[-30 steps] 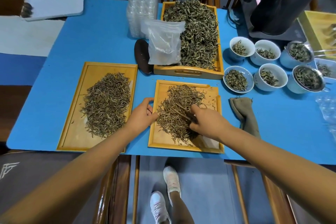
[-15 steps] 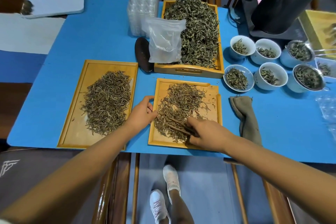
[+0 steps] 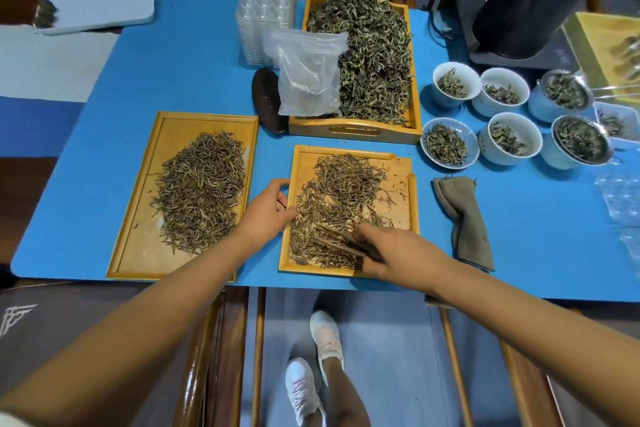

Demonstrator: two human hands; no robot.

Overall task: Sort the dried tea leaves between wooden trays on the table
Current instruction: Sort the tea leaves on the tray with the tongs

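A small wooden tray in front of me holds a loose pile of dried tea leaves. My left hand grips its left edge. My right hand is over the tray's near right corner, closed on dark wooden tweezers whose tips lie in the leaves. To the left lies a longer flat tray with a neat heap of tea leaves. Behind stands a deep handled tray piled with greener leaves.
A clear plastic bag leans on the deep tray, beside a dark scoop and stacked clear blister packs. Several white cups of tea stand at right, a grey cloth lies near them, a black machine behind.
My right hand has drawn back with the tweezers from the middle of the small tray to its near right corner. My left hand has stayed on the left edge.
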